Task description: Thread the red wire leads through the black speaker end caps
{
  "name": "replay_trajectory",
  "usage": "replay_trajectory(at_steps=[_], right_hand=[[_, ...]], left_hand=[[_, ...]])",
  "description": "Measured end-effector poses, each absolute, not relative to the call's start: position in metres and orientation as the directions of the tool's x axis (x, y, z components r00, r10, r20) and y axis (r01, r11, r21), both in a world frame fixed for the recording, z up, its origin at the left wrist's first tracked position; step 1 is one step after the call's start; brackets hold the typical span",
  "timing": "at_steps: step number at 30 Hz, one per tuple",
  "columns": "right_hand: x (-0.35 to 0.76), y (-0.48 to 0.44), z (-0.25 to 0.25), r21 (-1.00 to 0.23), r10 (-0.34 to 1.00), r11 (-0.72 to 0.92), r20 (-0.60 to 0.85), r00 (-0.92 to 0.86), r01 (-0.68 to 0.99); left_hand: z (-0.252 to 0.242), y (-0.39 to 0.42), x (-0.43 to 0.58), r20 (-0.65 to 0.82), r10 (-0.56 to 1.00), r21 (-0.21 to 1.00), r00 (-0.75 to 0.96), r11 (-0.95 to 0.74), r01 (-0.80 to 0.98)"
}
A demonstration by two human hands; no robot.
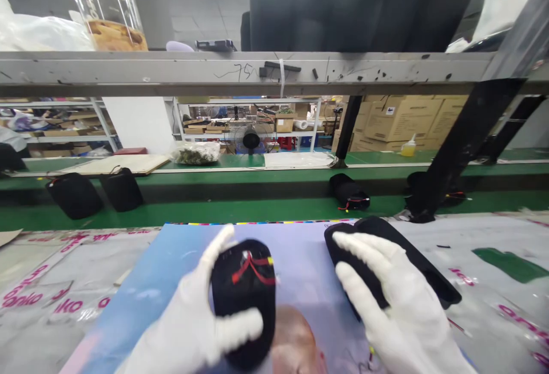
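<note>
Cradling a black padded oval pouch (244, 282), bound with red cord and a yellow tag, between the thumb and spread fingers of the white-gloved left hand (193, 311), at lower centre of the frame. Pressing the closed, flat fingers of the white-gloved right hand (394, 299) onto a long black fabric-covered pad (424, 274), at lower right, with no pinch showing. Holding both items over a blue printed poster sheet (309, 248) lying on the bench (506, 311), which is covered in grey film with pink lettering. Keeping further black pouches (75, 195) on a green ledge (223, 209) beyond, at centre left.

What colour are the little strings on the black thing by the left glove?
They're red wires on a black pad, shown best in the head view.
</note>
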State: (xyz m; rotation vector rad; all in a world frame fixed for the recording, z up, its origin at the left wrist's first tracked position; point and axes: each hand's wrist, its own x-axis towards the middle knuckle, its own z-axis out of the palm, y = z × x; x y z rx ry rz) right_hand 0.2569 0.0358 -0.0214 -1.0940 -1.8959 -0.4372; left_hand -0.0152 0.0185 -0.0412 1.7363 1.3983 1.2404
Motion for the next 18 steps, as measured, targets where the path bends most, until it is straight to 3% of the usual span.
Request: replay_trajectory(at_steps=[2, 4, 11, 18], right_hand=[[0.269, 0.055, -0.033, -0.024, 0.548, 0.302, 0.823, -0.153, 0.953], [0.28, 0.069, -0.048, 0.055, 0.587, 0.148, 0.799, -0.132, 0.987], [0.295, 0.075, -0.076, 0.105, 0.607, 0.057, 0.786, -0.118, 0.993], [0.282, 0.084, -0.078, 0.216, 0.715, -0.125, 0.697, -0.064, 0.968]], left_hand=[[-0.027, 0.059, -0.026, 0.294, 0.951, 0.775, -0.094, -0.18, 0.606], [-0.017, 0.109, -0.033, 0.328, 0.924, 0.743, -0.195, -0.125, 0.658], [-0.031, 0.249, -0.053, 0.425, 0.828, 0.72, -0.367, -0.064, 0.691], [-0.039, 0.273, -0.063, 0.394, 0.85, 0.705, -0.349, -0.036, 0.708]])
